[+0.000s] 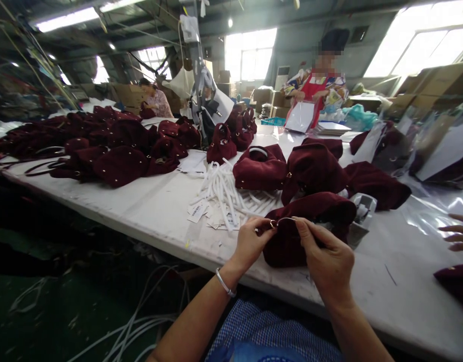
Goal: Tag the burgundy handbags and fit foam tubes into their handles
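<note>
A burgundy fabric bag [284, 251] lies at the table's near edge in front of me. At its left end my left hand [251, 240] is closed in a pinch at a small gold ring [273, 223]. Thumb and fingers of my right hand [327, 256] are pressed together on a thin, pale cord [286, 219], which arches over the bag towards the ring. Whether the cord passes through the ring is too small to tell. Just beyond lie white tubular strips [223, 188] in a pile, with a barcode tag [197, 211] among loose cards.
More burgundy bags [316, 168] stand behind mine, and a large heap [118, 163] covers the left of the white table [141, 201]. Clear plastic bags [438, 136] lie at right. Another person's hand [459, 232] shows at the right edge. A person in a red apron [312, 93] stands opposite.
</note>
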The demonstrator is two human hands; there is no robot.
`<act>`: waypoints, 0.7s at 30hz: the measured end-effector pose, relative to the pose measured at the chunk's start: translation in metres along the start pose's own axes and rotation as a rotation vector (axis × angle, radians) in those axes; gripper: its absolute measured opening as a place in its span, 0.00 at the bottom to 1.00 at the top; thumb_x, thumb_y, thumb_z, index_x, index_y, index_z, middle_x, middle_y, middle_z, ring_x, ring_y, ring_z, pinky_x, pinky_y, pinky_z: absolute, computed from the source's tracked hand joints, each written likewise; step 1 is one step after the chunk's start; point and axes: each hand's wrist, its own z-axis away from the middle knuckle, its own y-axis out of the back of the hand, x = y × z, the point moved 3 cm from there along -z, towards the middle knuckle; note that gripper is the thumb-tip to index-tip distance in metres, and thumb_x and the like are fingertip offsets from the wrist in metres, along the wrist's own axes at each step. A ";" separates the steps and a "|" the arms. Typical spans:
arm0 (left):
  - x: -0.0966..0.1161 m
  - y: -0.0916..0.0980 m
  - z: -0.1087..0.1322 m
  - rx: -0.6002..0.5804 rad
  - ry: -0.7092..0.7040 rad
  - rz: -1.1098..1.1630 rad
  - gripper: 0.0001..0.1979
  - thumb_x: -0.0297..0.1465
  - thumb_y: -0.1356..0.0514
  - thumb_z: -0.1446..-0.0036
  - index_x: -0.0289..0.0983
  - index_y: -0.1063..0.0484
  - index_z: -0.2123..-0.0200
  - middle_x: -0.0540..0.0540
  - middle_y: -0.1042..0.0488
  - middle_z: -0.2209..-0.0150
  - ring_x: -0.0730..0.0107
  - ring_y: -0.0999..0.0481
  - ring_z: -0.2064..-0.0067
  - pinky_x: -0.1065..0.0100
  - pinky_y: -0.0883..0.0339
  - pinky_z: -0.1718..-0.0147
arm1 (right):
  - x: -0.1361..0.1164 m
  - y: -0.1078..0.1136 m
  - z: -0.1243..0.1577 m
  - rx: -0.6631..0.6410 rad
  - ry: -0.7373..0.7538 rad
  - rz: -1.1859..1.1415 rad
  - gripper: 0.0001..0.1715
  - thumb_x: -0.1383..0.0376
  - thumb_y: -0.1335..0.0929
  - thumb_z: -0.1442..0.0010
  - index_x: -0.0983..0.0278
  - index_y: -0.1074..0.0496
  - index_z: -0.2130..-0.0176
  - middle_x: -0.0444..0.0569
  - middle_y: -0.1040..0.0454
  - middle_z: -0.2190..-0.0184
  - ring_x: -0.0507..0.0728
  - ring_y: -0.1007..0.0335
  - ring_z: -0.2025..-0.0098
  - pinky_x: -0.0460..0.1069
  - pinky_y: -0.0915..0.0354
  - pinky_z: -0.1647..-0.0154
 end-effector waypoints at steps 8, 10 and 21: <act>-0.001 -0.001 0.000 0.018 0.020 0.047 0.08 0.32 0.32 0.46 0.38 0.20 0.62 0.46 0.21 0.63 0.69 0.25 0.64 0.68 0.32 0.63 | 0.014 -0.012 0.007 -0.061 -0.009 0.036 0.15 0.53 0.29 0.38 0.58 0.18 0.57 0.46 0.18 0.60 0.61 0.21 0.59 0.52 0.28 0.54; -0.001 -0.001 -0.001 0.035 0.021 0.055 0.07 0.33 0.32 0.45 0.38 0.19 0.63 0.46 0.21 0.64 0.68 0.25 0.64 0.68 0.32 0.64 | 0.017 -0.011 0.010 -0.075 -0.024 0.050 0.15 0.52 0.28 0.38 0.58 0.18 0.58 0.46 0.18 0.60 0.61 0.21 0.59 0.52 0.29 0.53; 0.000 0.001 0.035 -0.094 0.381 0.376 0.14 0.39 0.30 0.48 0.33 0.19 0.65 0.44 0.20 0.73 0.68 0.22 0.71 0.69 0.31 0.70 | 0.048 0.014 0.036 -0.476 -0.447 -0.217 0.31 0.43 0.33 0.37 0.62 0.21 0.49 0.48 0.24 0.71 0.56 0.28 0.70 0.47 0.32 0.71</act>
